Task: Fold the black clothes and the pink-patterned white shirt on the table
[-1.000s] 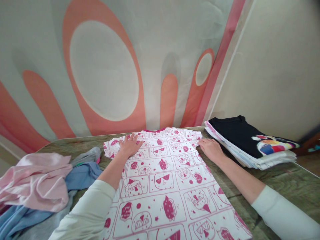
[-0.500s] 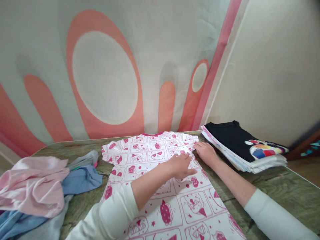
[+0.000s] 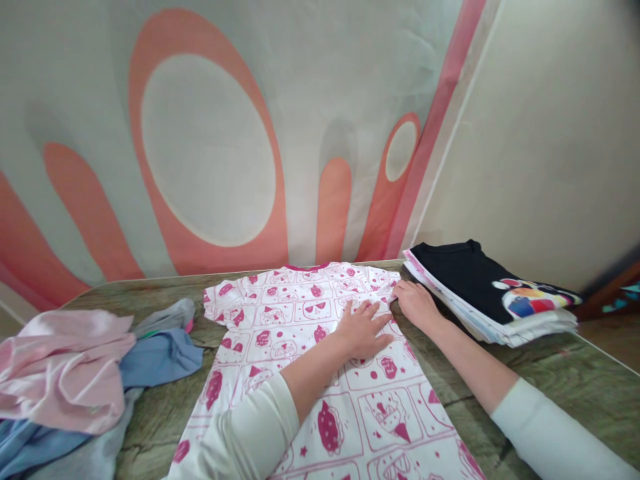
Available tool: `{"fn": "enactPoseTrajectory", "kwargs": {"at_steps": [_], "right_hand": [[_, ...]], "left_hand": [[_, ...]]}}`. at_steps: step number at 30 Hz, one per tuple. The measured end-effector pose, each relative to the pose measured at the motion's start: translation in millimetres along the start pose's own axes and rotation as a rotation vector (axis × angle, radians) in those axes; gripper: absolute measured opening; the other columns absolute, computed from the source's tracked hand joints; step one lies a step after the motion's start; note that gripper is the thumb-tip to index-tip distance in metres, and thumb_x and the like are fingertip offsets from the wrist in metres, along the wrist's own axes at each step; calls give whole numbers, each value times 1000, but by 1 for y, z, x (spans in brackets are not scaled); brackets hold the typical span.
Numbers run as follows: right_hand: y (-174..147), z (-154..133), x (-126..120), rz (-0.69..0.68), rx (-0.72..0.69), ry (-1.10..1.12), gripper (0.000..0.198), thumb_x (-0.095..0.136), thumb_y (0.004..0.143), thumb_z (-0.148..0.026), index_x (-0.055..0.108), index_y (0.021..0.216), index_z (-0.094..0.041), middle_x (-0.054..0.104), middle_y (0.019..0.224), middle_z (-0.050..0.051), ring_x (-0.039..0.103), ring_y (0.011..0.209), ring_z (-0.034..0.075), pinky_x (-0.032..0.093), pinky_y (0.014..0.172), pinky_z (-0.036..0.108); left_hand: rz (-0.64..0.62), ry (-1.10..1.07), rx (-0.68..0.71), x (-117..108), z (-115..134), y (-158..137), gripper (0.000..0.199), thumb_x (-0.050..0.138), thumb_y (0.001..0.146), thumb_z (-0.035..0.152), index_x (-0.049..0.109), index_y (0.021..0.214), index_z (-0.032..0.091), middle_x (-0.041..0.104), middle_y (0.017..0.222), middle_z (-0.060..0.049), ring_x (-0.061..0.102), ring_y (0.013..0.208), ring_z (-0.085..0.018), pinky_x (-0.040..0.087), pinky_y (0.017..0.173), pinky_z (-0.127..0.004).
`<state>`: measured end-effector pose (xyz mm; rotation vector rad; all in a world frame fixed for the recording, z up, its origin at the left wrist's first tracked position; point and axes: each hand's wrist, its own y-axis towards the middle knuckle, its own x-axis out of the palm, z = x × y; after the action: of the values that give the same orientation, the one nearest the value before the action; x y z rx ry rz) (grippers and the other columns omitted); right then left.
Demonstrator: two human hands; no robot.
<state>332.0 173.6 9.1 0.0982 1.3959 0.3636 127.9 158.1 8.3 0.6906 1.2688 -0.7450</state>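
A white short-sleeved shirt (image 3: 295,313) with a magenta cartoon print and magenta neckline lies spread out, its neck toward the wall. It widens toward me, and its lower end runs out of view. My left hand (image 3: 361,330) rests flat on the upper right part of the shirt, fingers spread. At the right sleeve, my right hand (image 3: 416,305) has its fingers curled together on the sleeve's edge, pinching the cloth. The fingertips there are partly hidden.
Left of the shirt is a loose heap of clothes with a pink garment (image 3: 65,367) and a blue one (image 3: 163,360). A folded stack topped by a black shirt (image 3: 455,277) sits to the right. The wooden-look table (image 3: 565,380) meets a patterned wall (image 3: 300,133).
My left hand has come down flat with its fingers spread wider over the shirt. My right hand has shifted slightly to the right at the sleeve, which is pulled straighter.
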Motion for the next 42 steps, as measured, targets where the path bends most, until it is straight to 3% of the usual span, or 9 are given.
{"fn": "enactPoseTrajectory", "kwargs": {"at_steps": [5,10,13,18,26,30,37,42], "right_hand": [[17,-17,-4,-73,-28,235,30,39,83,-10,64,98,-17,64,103,8,55,98,20,36,87,30],[57,-62,15,-171,-290,461,41,37,90,-32,48,127,-18,46,134,8,40,123,19,30,101,29],[88,-69,33,-219,-195,422,47,39,89,-38,43,132,-18,36,142,8,29,131,21,22,106,33],[124,-48,54,-187,-86,393,47,34,91,-31,35,136,-18,34,143,9,27,132,20,18,107,36],[110,-39,60,-128,-86,368,54,29,91,-36,32,137,-6,31,143,17,23,133,24,18,108,40],[96,-43,60,-169,-160,376,54,29,91,-42,37,135,-11,32,143,13,27,132,21,21,107,35],[105,-40,68,-243,-3,317,61,28,89,-53,29,140,-19,24,147,9,16,135,29,13,106,49],[112,-38,64,-230,10,326,61,25,88,-57,30,139,-23,25,147,6,18,135,27,15,106,46]], "left_hand": [[36,-6,-16,1,6,-1,61,16,88,60,31,137,26,23,147,-8,17,134,-32,6,104,-59],[-1,3,-44,1,13,-2,61,21,88,59,36,136,24,35,141,-11,20,132,-33,3,104,-59],[30,2,-45,1,15,-3,61,19,88,58,35,136,25,32,143,-11,20,132,-33,3,104,-59],[24,-33,-42,2,14,-5,62,13,88,58,30,138,24,23,147,-9,15,134,-31,4,104,-58],[18,-47,-38,-1,16,-9,66,7,88,60,31,138,24,24,146,-10,16,134,-31,7,104,-57],[26,-30,-26,0,15,-6,64,13,88,61,31,138,25,27,145,-10,17,133,-32,6,104,-58],[26,-44,-22,5,13,-4,64,11,88,60,32,137,23,28,144,-11,16,134,-31,7,104,-57],[27,-33,-11,5,13,-5,65,10,88,59,31,137,23,28,144,-10,16,134,-30,7,105,-56]]}}
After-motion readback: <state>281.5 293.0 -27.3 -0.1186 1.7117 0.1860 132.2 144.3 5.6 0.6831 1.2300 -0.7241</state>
